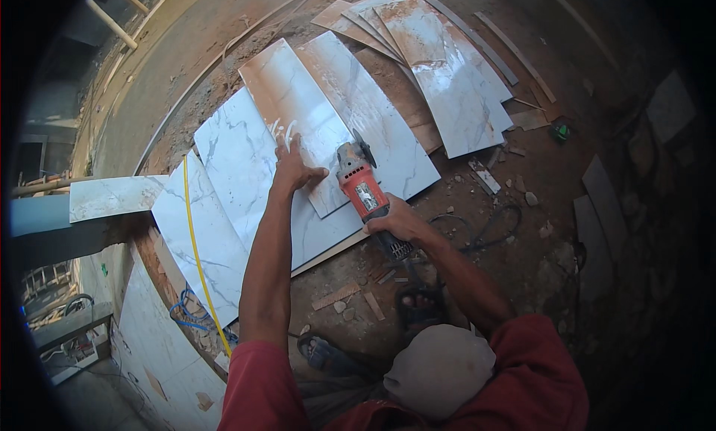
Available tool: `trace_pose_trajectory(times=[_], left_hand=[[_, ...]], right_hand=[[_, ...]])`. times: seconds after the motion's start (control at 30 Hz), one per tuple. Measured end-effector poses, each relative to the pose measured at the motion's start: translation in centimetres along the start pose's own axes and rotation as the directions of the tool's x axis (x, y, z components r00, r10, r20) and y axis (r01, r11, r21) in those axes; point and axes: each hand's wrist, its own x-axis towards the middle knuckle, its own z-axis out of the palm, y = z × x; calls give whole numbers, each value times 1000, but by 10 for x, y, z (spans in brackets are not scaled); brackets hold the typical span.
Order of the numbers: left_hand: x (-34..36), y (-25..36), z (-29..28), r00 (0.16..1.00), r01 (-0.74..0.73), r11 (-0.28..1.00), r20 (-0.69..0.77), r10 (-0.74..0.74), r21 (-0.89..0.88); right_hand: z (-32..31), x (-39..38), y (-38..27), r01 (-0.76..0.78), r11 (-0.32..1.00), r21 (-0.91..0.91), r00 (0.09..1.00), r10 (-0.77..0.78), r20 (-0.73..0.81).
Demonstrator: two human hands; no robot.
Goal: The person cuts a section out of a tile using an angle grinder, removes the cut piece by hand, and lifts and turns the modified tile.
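A red and grey angle grinder (362,190) is in my right hand (397,220), whose fingers wrap round its body. The grinder's dark cutting disc (365,149) stands on edge at the right long side of a narrow marble-look tile (289,84). I cannot tell whether the disc touches it. My left hand (297,166) rests on this tile with fingers spread, the thumb pointing toward the grinder. Brown dust smears the tile's upper part. Underneath lie larger white tiles (235,151) with grey veins.
More tiles (451,80) lie fanned out at the far right. A yellow tape measure (195,241) crosses the left tiles. A dark cable (492,233) loops over the dirt among broken tile pieces (485,176). My sandalled feet (328,353) are close below.
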Motion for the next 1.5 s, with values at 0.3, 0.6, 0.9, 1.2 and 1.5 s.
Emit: trace_pose_trajectory(times=[0.3, 0.6, 0.9, 1.2, 1.5], left_hand=[[-1, -1, -1, 1000, -7, 1000, -15, 7, 3], [-1, 1, 0, 1000, -9, 1000, -23, 9, 8], [-2, 1, -2, 1000, -18, 1000, -24, 18, -2], [-4, 2, -1, 1000, 6, 1000, -8, -6, -2], [-6, 41, 3, 982, 179, 983, 48, -181, 28]], right_hand=[[1, 2, 11, -1, 1000, -25, 1000, 1, 8], [-2, -7, 5, -41, 999, -29, 999, 41, 15], [0, -5, 17, -7, 1000, 4, 1000, 7, 23], [-5, -17, 7, 12, 997, 79, 999, -15, 36], [-67, -90, -23, 143, 957, 251, 987, -118, -111]])
